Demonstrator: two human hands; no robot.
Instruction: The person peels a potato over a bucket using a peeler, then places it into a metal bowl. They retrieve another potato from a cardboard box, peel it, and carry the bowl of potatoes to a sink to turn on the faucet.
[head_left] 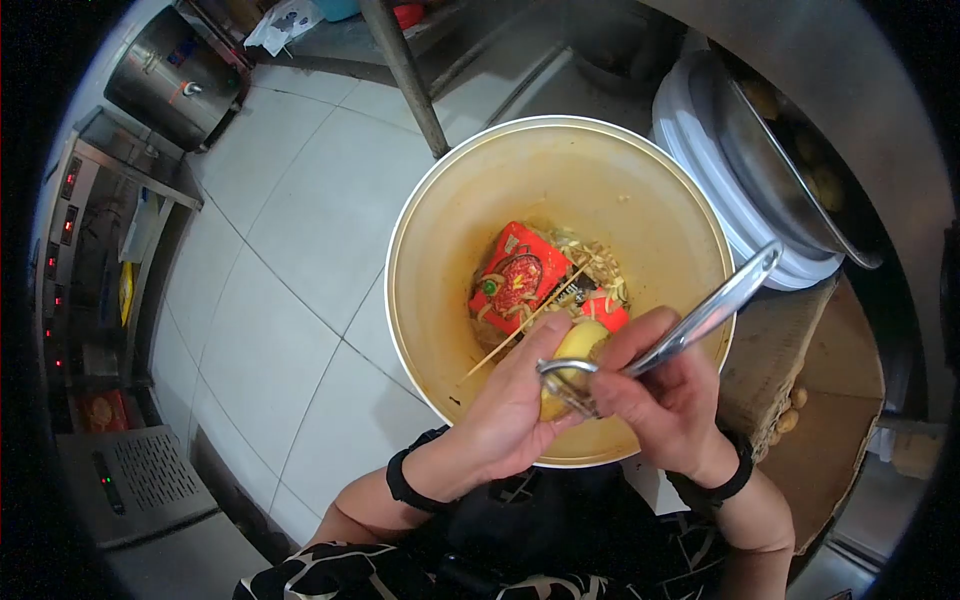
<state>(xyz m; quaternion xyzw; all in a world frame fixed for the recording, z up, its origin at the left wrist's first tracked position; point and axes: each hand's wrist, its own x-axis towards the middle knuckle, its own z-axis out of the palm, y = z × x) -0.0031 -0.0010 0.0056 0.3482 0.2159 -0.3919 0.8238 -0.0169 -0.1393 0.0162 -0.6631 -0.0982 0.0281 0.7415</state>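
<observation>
Over a large whitish bucket (660, 190), my left hand (505, 405) is closed around a yellow, partly peeled potato (583, 343). My right hand (665, 400) grips a metal peeler (700, 318), its shiny handle sticking out to the upper right. The peeler's looped head lies against the potato, and my fingers cover part of both. Below them, the bucket's bottom holds a red printed packet (520, 270), a thin wooden stick (530, 318) and pale peelings (602, 262).
Stacked white lids (690, 150) and a metal basin (780, 150) stand right of the bucket. Below them is a cardboard box (830, 400) with several potatoes (788, 420) at its edge. A metal table leg (405, 75) rises behind; tiled floor (290, 290) and steel appliances (140, 470) lie left.
</observation>
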